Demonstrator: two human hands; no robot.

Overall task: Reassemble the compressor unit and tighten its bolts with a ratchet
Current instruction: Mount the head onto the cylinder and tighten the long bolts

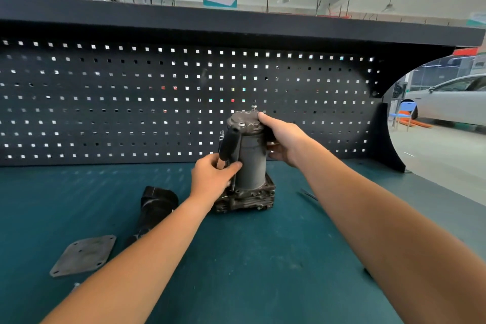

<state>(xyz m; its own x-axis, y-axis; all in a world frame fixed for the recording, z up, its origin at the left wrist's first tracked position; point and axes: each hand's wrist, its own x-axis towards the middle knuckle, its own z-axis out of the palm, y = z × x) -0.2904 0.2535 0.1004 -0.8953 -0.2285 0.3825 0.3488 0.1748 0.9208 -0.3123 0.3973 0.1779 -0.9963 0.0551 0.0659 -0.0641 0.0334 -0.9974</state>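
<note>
The grey compressor unit (252, 163) stands upright on the green bench mat, its cylinder rising from a bolted square base (249, 198). My right hand (282, 141) grips the top cap of the cylinder from the right, thumb on the cap's edge. A bolt head (253, 107) sticks up from the cap. My left hand (213, 177) holds the ratchet (230, 146) by its shaft against the cylinder's left side, its black handle pointing up.
A flat grey cover plate (84, 255) with corner holes lies at the front left. A black ribbed part (155, 205) lies left of the compressor. A thin metal piece (309, 194) lies to the right. The dark pegboard (157, 102) closes off the back.
</note>
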